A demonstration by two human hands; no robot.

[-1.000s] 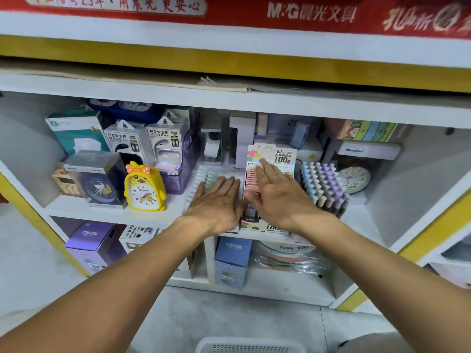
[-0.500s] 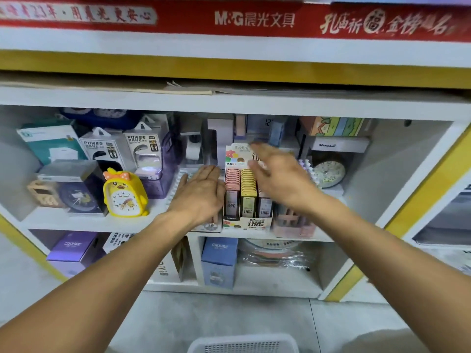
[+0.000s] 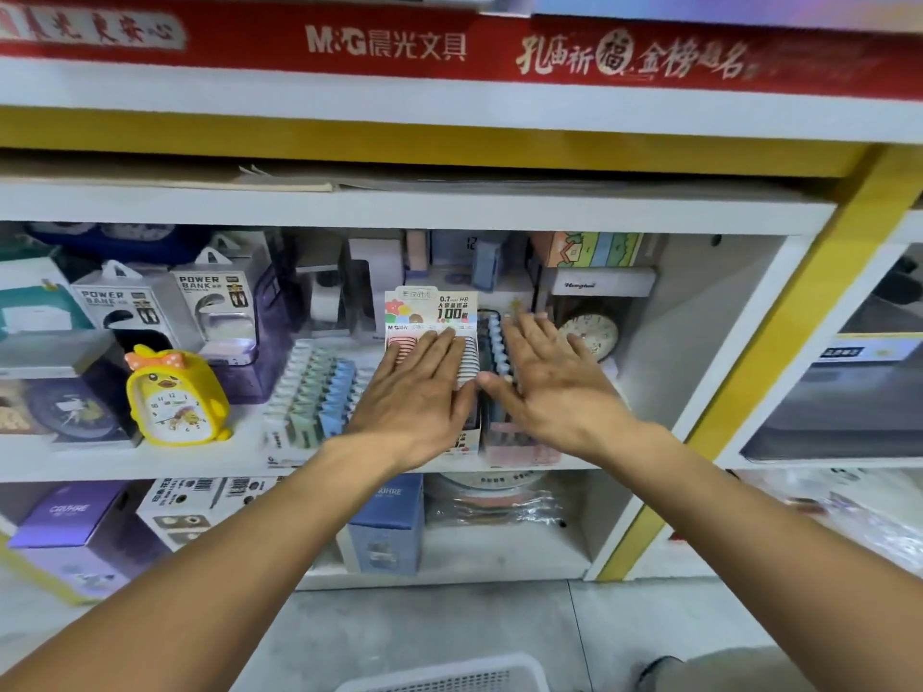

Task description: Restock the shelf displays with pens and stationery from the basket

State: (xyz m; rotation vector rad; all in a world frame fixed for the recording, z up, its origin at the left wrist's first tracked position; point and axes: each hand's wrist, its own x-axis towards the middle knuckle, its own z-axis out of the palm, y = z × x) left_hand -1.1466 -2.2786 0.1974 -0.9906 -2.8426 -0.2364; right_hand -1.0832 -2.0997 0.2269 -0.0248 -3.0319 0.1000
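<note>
Three stationery display boxes stand side by side on the middle shelf (image 3: 239, 462). My left hand (image 3: 419, 392) lies flat, fingers spread, on the centre box of pencil leads (image 3: 433, 312) with its "0.7 HB 100" header card. My right hand (image 3: 554, 387) lies flat on the right display of pastel-capped pens (image 3: 494, 342), covering most of it. The left display of green and blue pens (image 3: 314, 392) is uncovered. Neither hand grips anything. The white basket (image 3: 449, 676) shows only its rim at the bottom edge.
A yellow duck alarm clock (image 3: 172, 397) and power bank boxes (image 3: 130, 312) stand left of the displays. A round clock (image 3: 592, 334) sits behind my right hand. Boxes fill the lower shelf (image 3: 449, 566). A yellow-edged upright (image 3: 779, 362) bounds the compartment on the right.
Both hands shifted right: the left went from the green-blue pen display to the lead box, the right from the lead box to the pastel pen display.
</note>
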